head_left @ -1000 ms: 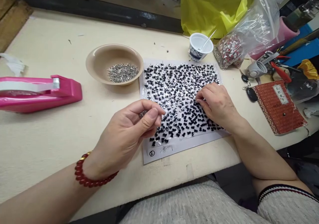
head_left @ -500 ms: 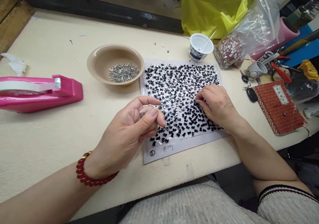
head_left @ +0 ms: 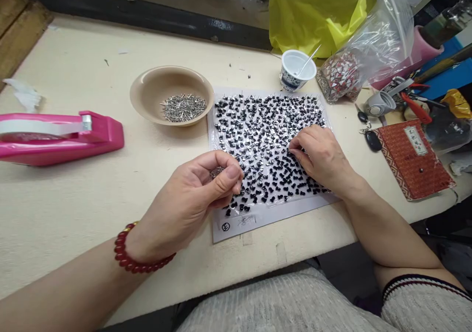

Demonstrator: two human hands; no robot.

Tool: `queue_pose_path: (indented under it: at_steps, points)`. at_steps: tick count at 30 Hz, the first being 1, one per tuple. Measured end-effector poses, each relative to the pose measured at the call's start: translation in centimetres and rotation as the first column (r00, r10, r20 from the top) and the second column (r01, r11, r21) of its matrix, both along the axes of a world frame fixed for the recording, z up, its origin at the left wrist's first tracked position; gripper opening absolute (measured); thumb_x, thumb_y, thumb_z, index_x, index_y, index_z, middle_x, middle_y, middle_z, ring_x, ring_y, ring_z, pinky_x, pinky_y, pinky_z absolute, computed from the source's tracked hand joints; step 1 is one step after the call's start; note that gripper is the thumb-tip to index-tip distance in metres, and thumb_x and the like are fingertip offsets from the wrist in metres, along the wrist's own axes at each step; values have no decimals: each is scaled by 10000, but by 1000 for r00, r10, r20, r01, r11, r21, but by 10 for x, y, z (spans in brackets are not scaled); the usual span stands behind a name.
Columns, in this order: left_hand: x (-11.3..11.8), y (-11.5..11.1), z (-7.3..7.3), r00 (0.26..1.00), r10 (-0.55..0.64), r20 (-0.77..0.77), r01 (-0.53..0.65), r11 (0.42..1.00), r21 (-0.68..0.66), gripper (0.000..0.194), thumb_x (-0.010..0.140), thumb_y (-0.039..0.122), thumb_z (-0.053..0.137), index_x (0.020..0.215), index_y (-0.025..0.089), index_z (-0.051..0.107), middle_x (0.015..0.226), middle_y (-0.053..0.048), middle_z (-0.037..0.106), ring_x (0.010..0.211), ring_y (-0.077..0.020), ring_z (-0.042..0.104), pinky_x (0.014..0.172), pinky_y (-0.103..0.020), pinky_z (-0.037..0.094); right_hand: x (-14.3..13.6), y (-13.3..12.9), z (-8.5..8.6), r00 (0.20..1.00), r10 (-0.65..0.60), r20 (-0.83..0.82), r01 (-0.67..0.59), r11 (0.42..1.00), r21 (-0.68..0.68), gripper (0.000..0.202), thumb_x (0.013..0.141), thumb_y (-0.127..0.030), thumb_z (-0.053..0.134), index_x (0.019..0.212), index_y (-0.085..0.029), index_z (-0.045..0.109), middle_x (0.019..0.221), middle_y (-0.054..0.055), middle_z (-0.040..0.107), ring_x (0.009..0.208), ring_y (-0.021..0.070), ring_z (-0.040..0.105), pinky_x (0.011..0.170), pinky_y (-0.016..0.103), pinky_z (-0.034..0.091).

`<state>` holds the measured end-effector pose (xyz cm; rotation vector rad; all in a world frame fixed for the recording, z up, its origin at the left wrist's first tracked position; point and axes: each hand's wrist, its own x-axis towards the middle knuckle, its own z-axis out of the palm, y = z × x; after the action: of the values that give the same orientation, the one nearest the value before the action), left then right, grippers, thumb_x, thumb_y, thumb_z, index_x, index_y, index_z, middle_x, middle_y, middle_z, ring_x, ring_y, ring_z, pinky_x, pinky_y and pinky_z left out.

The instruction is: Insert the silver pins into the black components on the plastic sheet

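My left hand, with a red bead bracelet at the wrist, is curled closed around a few small metal pins; its thumb presses against the index finger. It hovers over the left edge of a white sheet covered with small black pieces, many with thin metal points standing up. On the right part of that sheet rests my right hand, thumb and index finger pinched together. Whatever lies between those fingertips is too small to make out. A beige bowl beyond my left hand holds many silver pins.
A pink tape dispenser stands at the left. Behind the sheet are a patterned white cup with a thin stick and a clear bag of red and white pieces. Keys and a red-brown pouch lie right.
The fingers of my left hand have closed, the index fingertip coming down to the thumb. My right hand stays in nearly the same place, still pinched.
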<state>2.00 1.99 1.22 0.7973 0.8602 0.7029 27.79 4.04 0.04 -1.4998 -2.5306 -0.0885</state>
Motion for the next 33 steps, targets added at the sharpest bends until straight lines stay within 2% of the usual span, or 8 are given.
queue_pose_path:
  at_steps: [5,12,16,18,20,22,24,33]
  points:
    - [-1,-2,2,999,-38,3,38,999,-27,283,807,392,695,704,168,555,574,25,517,497,-67,357,432,-171,270,0,0,-1,1000,6,-5,-6,1000,14,96,878,-156,503,792,-181,537,820,51,622,817,193,530,702,328,331]
    - [-1,-3,-1,996,-87,-12,87,994,69,366,908,408,535,629,180,468,576,26,398,497,-87,292,441,-225,241,4,-3,1,996,7,-88,-4,999,39,60,867,-160,553,818,-187,573,848,49,644,845,198,558,740,347,385]
    - [0,-5,0,988,-157,2,157,987,40,311,911,395,538,691,181,481,610,41,390,507,-77,287,448,-203,253,2,-8,7,983,36,-178,-20,996,87,43,870,-174,562,854,-190,599,853,64,653,849,201,575,755,364,430]
    - [1,-7,0,979,-203,-22,204,979,32,265,893,379,576,730,182,505,620,41,428,530,-79,326,467,-194,283,-5,-14,13,960,115,-256,-92,991,102,60,869,-152,554,858,-188,601,836,63,653,832,186,578,751,351,449]
    - [3,-9,0,966,-252,-60,254,967,30,238,866,364,618,744,178,531,626,33,490,543,-85,365,476,-193,299,-17,-23,18,905,248,-347,-235,969,80,48,852,-150,581,886,-177,601,827,62,651,815,172,577,741,336,460]
    - [5,-11,-1,954,-291,-75,294,955,36,221,834,339,659,735,172,554,623,28,534,532,-83,382,468,-193,296,-30,-33,22,830,362,-425,-387,921,28,80,844,-186,615,918,-162,598,829,61,645,803,163,574,731,328,461]
    - [6,-13,-3,947,-314,-63,317,947,57,205,803,302,694,712,169,568,604,37,539,510,-76,378,457,-189,287,-40,-41,24,776,401,-487,-469,883,-21,89,860,-218,610,923,-159,589,825,56,637,786,152,567,720,318,454]
    - [7,-12,-7,933,-355,-64,359,929,90,199,773,293,713,695,174,573,546,57,448,489,-77,354,428,-181,268,-50,-45,22,698,352,-624,-483,875,-46,17,867,-182,587,864,-165,587,767,34,625,739,129,563,701,303,460]
